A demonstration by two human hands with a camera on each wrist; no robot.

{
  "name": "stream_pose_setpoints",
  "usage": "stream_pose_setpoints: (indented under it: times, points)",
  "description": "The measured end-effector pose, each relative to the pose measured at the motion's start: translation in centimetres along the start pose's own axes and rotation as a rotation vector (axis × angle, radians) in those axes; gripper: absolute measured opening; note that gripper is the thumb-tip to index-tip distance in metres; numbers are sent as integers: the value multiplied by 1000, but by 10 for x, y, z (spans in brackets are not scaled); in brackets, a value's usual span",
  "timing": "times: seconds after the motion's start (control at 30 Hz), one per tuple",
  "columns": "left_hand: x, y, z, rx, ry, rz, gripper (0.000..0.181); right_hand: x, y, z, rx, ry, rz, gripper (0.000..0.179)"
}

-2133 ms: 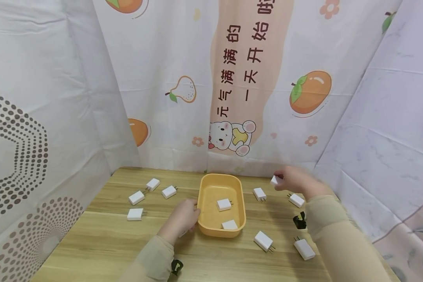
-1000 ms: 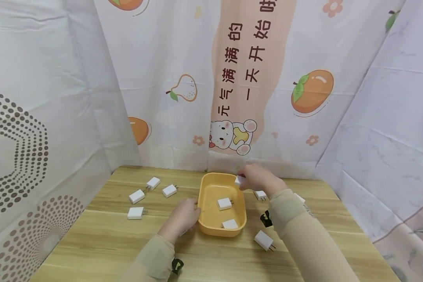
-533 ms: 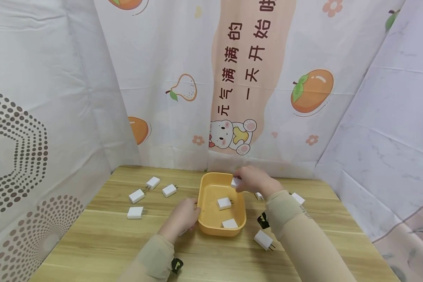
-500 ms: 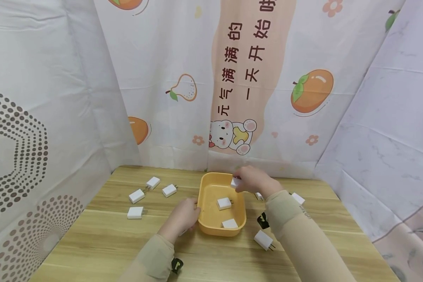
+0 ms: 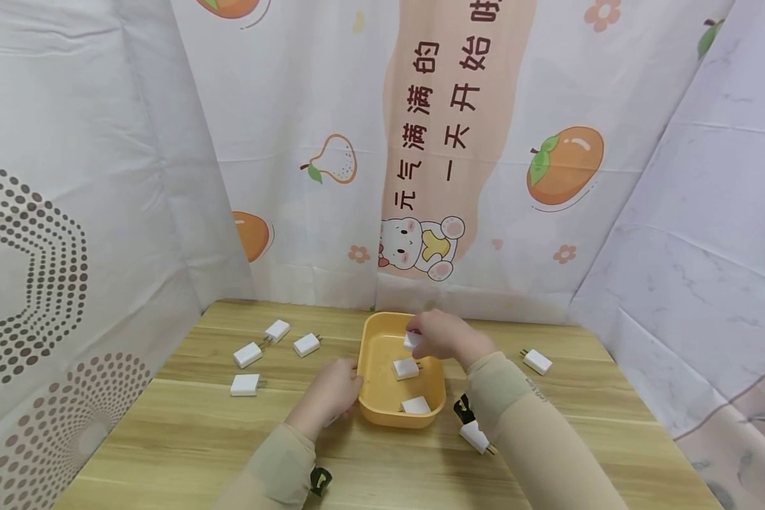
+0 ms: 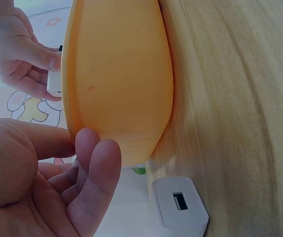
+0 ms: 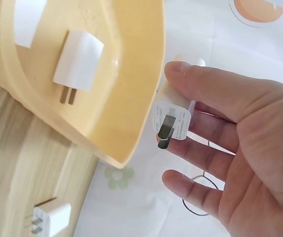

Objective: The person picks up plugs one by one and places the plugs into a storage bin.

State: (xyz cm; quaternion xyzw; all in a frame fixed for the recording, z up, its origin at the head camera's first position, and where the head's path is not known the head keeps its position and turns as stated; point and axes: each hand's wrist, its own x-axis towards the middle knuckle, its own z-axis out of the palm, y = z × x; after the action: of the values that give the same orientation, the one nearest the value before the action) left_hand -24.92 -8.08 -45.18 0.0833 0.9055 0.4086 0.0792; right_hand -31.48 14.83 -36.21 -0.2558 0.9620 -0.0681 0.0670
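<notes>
In the head view my left hand (image 5: 333, 388) holds the left rim of a yellow plastic tray (image 5: 375, 354); the left wrist view shows thumb and fingers at its edge. My right hand (image 5: 443, 333) pinches a white USB charger plug (image 5: 412, 341) over the tray's far right part. Its metal prongs point away from the palm in the right wrist view, where the charger (image 7: 173, 116) appears just beyond the tray wall. Two more white chargers lie inside the tray, one charger (image 5: 405, 368) mid-floor and another charger (image 5: 415, 405) near the front.
Several white chargers lie on the wooden table (image 5: 185, 439) left of the tray, including one charger (image 5: 245, 385). To the right are a charger (image 5: 537, 362) and another charger (image 5: 474, 438), partly behind a black strap (image 5: 464, 409). A printed curtain (image 5: 319, 234) hangs behind the table.
My right hand has carried the charger from the right rear of the table leftward, across the right rim and over the tray. My left hand stays on the tray's rim.
</notes>
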Motion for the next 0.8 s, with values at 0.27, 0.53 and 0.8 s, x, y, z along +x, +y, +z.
stream_pose_setpoints:
  times: [0.27, 0.53, 0.8]
  points:
    - [-1, 0, 1, -5, 2, -1, 43, 2, -8, 18, 26, -63, 5, 28]
    - [1, -1, 1, 5, -3, 3, 42, 6, -12, 36, -2, -83, -22, 26]
    - [1, -1, 2, 4, -3, 0, 41, 7, -15, 42, 38, -115, -15, 28]
